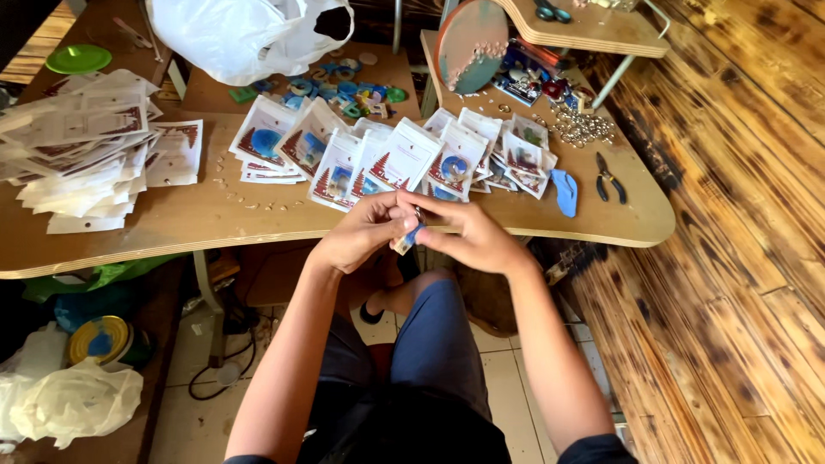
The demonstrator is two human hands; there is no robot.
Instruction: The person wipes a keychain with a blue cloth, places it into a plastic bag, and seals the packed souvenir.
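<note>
1. The person sits at a curved wooden worktop (258,225) and holds both hands together just in front of its near edge, above the lap.
2. The left hand (361,234) is curled around a small pale piece with a blue part, apparently a keyring charm (407,240), gripping it from the left between thumb and fingers.
3. The right hand (473,234) pinches the top of the same charm, where a small metal ring (418,211) seems to sit; the details are too small to tell for certain.
4. The step in hand looks like assembly: fitting the ring to the charm, held clear of the worktop and not resting on anything.
5. Just beyond the hands lies a fanned row of clear packets with white backing cards and blue charms inside (378,163), which appear already filled.
6. A stack of flat white packets (82,159) lies well to the left, and loose blue and green charms (344,88) lie farther back.
7. A heap of small silver metal rings (583,127), black-handled pliers (610,178) and a blue flat piece (565,191) lie to the right, within reach of the right hand.
8. The next move likely calls for a steady pinch with the left hand while the right works the ring closed, perhaps with the pliers.
</note>
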